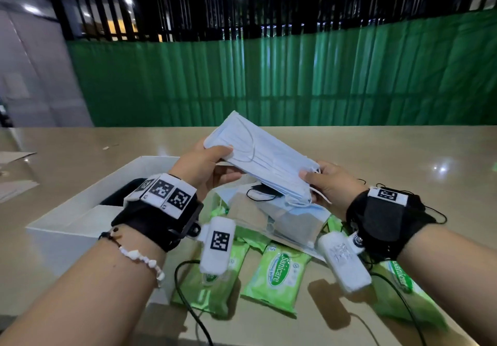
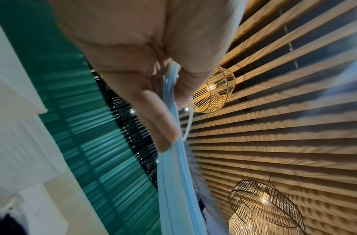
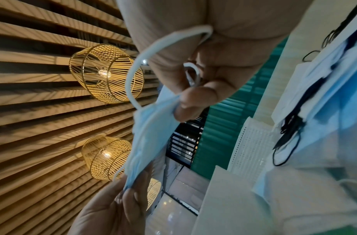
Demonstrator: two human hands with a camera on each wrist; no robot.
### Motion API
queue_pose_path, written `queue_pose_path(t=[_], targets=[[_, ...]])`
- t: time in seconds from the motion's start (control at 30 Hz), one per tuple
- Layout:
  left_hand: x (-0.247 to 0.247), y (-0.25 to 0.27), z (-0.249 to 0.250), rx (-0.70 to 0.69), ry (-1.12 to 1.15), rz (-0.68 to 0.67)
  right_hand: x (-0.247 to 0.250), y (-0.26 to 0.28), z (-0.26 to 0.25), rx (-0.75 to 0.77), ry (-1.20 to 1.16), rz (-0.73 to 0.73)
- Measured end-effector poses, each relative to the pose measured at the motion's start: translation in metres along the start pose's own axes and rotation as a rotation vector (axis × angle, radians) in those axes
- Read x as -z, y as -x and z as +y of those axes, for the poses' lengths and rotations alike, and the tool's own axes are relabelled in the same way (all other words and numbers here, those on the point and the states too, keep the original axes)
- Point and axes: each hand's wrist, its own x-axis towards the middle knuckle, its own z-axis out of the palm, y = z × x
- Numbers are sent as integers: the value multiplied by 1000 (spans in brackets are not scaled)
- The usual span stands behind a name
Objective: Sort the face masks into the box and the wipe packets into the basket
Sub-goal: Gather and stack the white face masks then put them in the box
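1. Head view: left hand [image 1: 204,167] and right hand [image 1: 329,184] each pinch one end of the stack of pale blue pleated face masks [image 1: 265,157], held above the table.
2. Its long axis runs hand to hand.
3. The open white cardboard box [image 1: 80,212] lies below-left, nearer the left hand; green wipe packets [image 1: 274,275] lie nearer the person.

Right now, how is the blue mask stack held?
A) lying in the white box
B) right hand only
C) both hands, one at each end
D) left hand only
C: the left hand pinches the far end of the blue mask stack and the right hand grips the near end, holding it in the air above the table.
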Motion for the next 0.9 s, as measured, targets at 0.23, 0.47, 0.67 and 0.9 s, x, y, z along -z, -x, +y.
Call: queue_pose_path(t=[0.23, 0.47, 0.67, 0.9], targets=[[55, 11, 35, -17, -99, 105, -54, -8, -19, 29, 32, -97], [122, 34, 51, 18, -97, 300, -122, -7, -21, -3, 220, -333], [183, 58, 46, 95, -77, 427, -152, -2, -12, 195, 852, -490], [205, 58, 37, 158, -114, 581, -171, -3, 20, 178, 1062, -658]])
